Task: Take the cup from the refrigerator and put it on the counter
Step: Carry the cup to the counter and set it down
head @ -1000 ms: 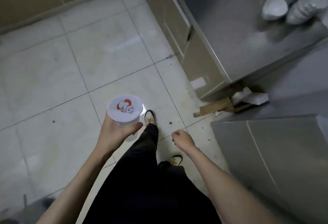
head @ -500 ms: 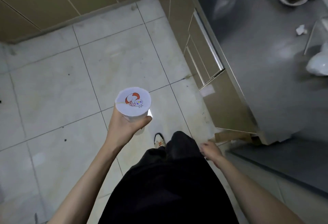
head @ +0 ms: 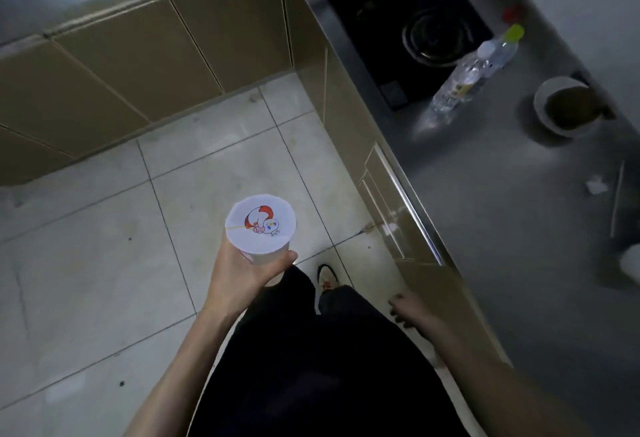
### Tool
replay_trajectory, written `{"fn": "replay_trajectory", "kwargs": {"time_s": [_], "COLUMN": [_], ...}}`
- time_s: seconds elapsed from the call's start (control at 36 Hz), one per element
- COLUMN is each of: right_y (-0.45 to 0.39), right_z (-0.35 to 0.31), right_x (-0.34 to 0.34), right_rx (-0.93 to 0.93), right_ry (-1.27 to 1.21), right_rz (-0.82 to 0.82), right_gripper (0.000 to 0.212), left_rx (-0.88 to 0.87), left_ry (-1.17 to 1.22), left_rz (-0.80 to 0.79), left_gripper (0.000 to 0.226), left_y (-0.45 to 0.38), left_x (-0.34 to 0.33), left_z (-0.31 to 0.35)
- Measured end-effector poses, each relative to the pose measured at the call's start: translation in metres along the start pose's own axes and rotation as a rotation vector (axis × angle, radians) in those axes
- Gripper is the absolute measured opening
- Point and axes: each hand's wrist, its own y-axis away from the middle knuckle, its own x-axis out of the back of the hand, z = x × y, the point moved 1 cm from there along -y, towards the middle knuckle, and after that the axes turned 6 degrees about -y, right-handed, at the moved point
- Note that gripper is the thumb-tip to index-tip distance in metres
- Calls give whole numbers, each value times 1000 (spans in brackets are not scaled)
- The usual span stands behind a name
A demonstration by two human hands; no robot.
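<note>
A sealed cup point(head: 260, 225) with a white film lid and a red cartoon print is held upright over the tiled floor. My left hand point(head: 242, 272) wraps around its body from below, thumb on the right side. My right hand point(head: 407, 310) hangs low beside my leg, fingers loosely curled, holding nothing. The grey counter point(head: 502, 194) runs along the right side, its edge about an arm's reach from the cup.
On the counter stand a plastic water bottle point(head: 474, 74), a white bowl with dark contents point(head: 564, 107) and a black gas hob point(head: 405, 20). Tan cabinet fronts point(head: 131, 62) line the far wall and sit below the counter. A paper scrap point(head: 596, 185) lies further right.
The view has swung forward along the counter: the hob and bottle have come into sight, the stacked white bowls have left. The cup stays in my left hand, held slightly higher.
</note>
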Motion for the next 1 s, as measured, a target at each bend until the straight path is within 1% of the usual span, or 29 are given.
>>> {"fn": "replay_trajectory", "kwargs": {"time_s": [0.06, 0.14, 0.19, 0.25, 0.31, 0.36, 0.44, 0.5, 0.58, 0.64, 0.69, 0.75, 0.81, 0.89, 0.92, 0.94, 1.0], "right_y": [-3, -13, -20, -26, -32, -40, -51, -53, -50, -45, -41, -36, -32, -29, -29, -29, -31], "right_z": [-56, -138, -183, -219, -246, -261, -261, -253, -232, -215, -197, -181, -168, -159, -158, -158, -157], "right_x": [20, 46, 62, 74, 85, 92, 94, 90, 77, 65, 51, 37, 24, 11, 9, 7, 4], "right_rx": [72, 195, 246, 286, 307, 294, 197, 103, -54, -140, -203, -265, -336, -407, -421, -433, -441], "right_ry": [-27, -72, -134, -225, -308, -340, -419, -439, -507, -591, -671, -739, -815, -925, -969, -1006, -1063], "right_rz": [46, 84, 113, 146, 177, 210, 277, 280, 228, 229, 235, 231, 226, 205, 201, 199, 199], "right_gripper": [16, 20, 26, 26, 25, 23, 26, 24, 18, 15, 16, 16, 16, 13, 10, 9, 15], "left_rx": [-6, -12, -31, -47, -61, -85, -113, -166, -180, -193, -220, -279, -373, -512, -502, -455, -300], "left_ry": [9, 14, -11, -33, -81, -136, -156, -202, -281, -308, -338, -378, -431, -466, -460, -448, -436], "left_rz": [5, -51, -95, -145, -249, -346, -460, -533, -656, -724, -784, -840, -875, -890, -890, -887, -869], "left_gripper": [62, 48, 44, 39, 32, 30, 34, 40, 65, 80, 85, 85, 86, 96, 99, 104, 119], "left_y": [-28, -77, -111, -148, -190, -231, -286, -314, -350, -369, -382, -392, -398, -399, -400, -403, -412], "left_x": [7, 12, 14, 14, 9, 0, -15, -24, -40, -57, -81, -110, -144, -195, -211, -225, -252], "left_z": [16, 37, 47, 50, 51, 56, 79, 96, 119, 133, 149, 162, 176, 189, 190, 190, 187]}}
